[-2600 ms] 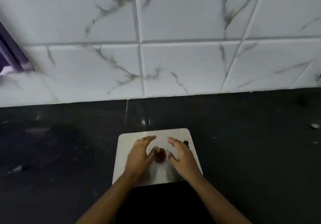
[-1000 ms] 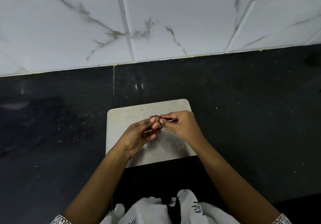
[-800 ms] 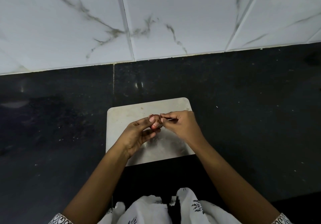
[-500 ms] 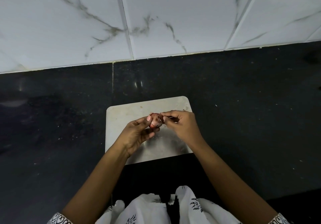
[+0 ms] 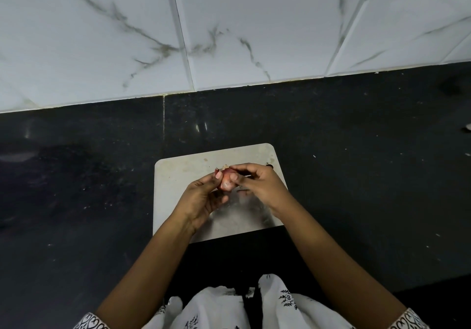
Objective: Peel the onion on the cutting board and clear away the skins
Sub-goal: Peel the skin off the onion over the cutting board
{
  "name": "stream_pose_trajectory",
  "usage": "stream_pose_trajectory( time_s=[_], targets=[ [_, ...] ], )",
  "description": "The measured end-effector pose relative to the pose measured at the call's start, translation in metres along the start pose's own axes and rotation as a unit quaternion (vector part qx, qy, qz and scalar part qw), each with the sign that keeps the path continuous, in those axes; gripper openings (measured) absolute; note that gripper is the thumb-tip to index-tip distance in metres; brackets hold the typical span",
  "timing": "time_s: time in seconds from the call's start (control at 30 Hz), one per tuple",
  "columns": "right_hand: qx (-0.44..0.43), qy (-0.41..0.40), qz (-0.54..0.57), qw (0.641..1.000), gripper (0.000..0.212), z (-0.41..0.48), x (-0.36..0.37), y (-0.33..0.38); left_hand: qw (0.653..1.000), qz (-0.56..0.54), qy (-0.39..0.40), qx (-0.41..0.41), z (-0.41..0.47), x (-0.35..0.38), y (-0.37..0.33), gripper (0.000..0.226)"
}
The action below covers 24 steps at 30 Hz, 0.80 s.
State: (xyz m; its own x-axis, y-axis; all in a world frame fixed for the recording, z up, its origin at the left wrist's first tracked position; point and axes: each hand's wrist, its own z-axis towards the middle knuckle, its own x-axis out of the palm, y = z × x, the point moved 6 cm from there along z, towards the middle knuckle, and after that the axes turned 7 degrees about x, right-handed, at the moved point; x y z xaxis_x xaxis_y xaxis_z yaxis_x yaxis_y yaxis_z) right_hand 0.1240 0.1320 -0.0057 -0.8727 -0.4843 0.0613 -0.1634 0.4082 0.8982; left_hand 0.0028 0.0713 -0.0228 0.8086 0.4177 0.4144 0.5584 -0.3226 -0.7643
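A small reddish onion (image 5: 225, 181) is held above a pale cutting board (image 5: 183, 173) on a dark tabletop (image 5: 356, 175). The left hand (image 5: 202, 200) cradles it, fingers (image 5: 218, 175) closed around its left side. The right hand (image 5: 258, 184) pinches at its right side, fingertips (image 5: 233, 176) closed on what is probably skin. Likely risks: the thin skin could tear short, or the small, smooth onion could slip from the fingers and roll off the board beneath them.
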Motion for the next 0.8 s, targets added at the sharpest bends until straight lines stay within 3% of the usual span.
stream_pose_trajectory(
  time_s=[0.23, 0.33, 0.5, 0.67, 0.8],
  targets=[
    [0.079, 0.018, 0.159, 0.984, 0.022, 0.002, 0.001, -0.009, 0.998, 0.019, -0.051, 0.037, -0.001, -0.007, -0.002, 0.018],
    [0.067, -0.013, 0.154, 0.986, 0.018, 0.001, 0.004, -0.015, 0.994, 0.040, -0.057, 0.082, -0.003, -0.002, -0.004, 0.015],
    [0.047, -0.073, 0.081, 0.993, 0.043, -0.001, 0.009, -0.025, 0.993, 0.012, -0.069, 0.097, -0.002, 0.002, -0.001, 0.012],
    [0.048, -0.049, 0.156, 0.985, 0.034, -0.002, 0.010, -0.023, 0.991, 0.044, -0.063, 0.106, -0.003, -0.002, -0.002, 0.013],
    [0.052, -0.051, 0.131, 0.989, 0.037, -0.002, 0.009, -0.022, 0.991, 0.083, -0.024, 0.099, -0.002, -0.001, 0.000, 0.020]
  ],
)
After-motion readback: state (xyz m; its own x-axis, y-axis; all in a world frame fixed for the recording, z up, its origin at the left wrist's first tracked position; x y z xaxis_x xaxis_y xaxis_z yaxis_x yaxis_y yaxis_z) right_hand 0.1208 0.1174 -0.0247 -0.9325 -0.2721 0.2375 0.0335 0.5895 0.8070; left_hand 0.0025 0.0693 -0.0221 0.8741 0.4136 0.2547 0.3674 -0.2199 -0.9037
